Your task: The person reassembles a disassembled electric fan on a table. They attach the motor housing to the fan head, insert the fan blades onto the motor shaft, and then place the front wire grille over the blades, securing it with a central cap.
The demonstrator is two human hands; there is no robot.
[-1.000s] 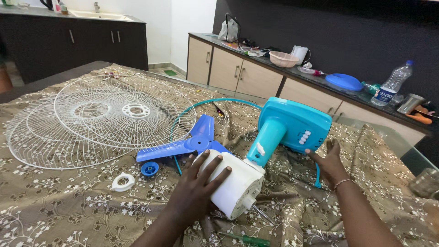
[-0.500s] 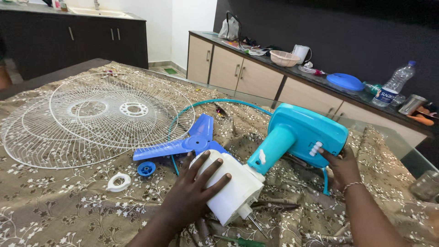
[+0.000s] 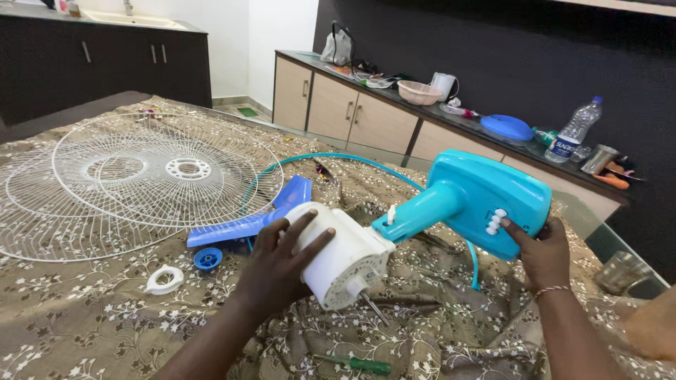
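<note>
A table fan without its cage lies tipped between my hands. My left hand [image 3: 278, 264] grips its white motor housing [image 3: 343, 257], whose metal shaft points down toward the cloth. My right hand [image 3: 541, 253] holds the turquoise base [image 3: 486, 197] by its lower edge, a finger beside the white buttons. The turquoise neck [image 3: 415, 211] joins the two parts. The whole fan is lifted off the patterned cloth [image 3: 105, 317].
Two white wire fan guards [image 3: 141, 179] lie at the left. A blue blade [image 3: 246, 222], a blue cap [image 3: 208, 258], a white ring nut [image 3: 164, 280] and a turquoise rim hoop [image 3: 338, 158] lie nearby. A green screwdriver [image 3: 359, 364] lies in front. A counter [image 3: 451, 119] holds a bottle.
Both hands have raised the fan off the cloth and swung it more level. My right hand went from resting beside the base to gripping it.
</note>
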